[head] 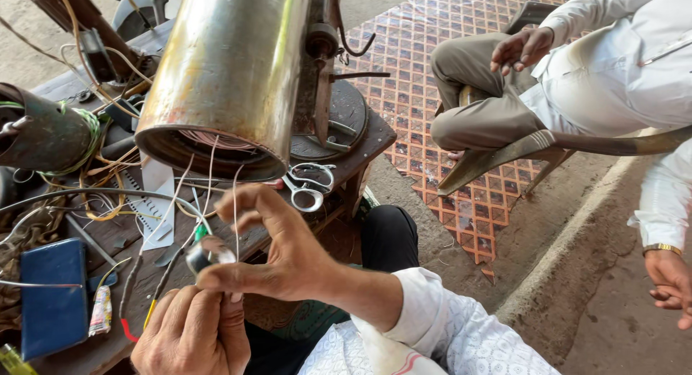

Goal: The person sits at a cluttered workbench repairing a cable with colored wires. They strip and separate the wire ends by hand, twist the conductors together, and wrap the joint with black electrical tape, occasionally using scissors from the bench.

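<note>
A big steel motor housing (231, 65) lies tilted on the wooden workbench (360, 140), its open end showing copper windings. Several thin wires (209, 180) hang from that opening down to my hands. My right hand (285, 252) reaches in from the right in a white sleeve, thumb and fingers pinching a small shiny roll-like piece (207, 254) with a green bit above it. My left hand (191, 335) is closed just below it, gripping the lower ends of the wires. How the wires run inside the fist is hidden.
Scissors (306, 186) lie on the bench edge beside the housing. A blue case (52, 303) and a small tube (101, 311) sit at the left among loose cables. A person (577, 79) sits on a chair at right; another person's hand (670, 278) with a gold watch hangs far right.
</note>
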Demonstrator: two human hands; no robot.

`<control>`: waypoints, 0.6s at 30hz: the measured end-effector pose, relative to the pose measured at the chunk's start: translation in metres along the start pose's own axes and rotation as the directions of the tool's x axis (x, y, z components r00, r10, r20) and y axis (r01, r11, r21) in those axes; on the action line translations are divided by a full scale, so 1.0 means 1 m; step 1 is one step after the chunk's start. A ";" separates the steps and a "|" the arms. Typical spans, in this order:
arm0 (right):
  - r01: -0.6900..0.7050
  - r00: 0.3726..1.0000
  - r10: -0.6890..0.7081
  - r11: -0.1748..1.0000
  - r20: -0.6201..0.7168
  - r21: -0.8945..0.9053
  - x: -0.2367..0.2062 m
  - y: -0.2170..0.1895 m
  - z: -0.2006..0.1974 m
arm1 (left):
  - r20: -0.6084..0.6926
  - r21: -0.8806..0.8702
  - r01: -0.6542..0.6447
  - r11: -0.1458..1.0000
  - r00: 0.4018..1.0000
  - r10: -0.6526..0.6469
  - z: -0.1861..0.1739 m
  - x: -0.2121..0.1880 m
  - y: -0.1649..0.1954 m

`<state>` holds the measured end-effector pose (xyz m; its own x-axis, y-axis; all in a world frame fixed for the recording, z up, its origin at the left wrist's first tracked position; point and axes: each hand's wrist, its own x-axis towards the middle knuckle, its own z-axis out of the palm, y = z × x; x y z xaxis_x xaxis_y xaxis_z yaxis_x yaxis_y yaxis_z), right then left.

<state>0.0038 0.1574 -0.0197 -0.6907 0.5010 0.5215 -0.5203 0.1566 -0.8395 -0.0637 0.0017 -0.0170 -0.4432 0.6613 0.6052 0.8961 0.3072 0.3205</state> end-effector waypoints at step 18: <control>-0.154 0.853 0.055 0.977 0.518 0.149 0.004 0.013 -0.047 | -0.161 -0.035 -0.118 0.992 0.981 0.111 -0.014 0.025 0.001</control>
<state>0.0175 0.2012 -0.0359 -0.8785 -0.0051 0.4777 -0.4768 -0.0515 -0.8775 -0.0739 0.0089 0.0085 -0.3395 0.5727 0.7462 0.9406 0.2032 0.2720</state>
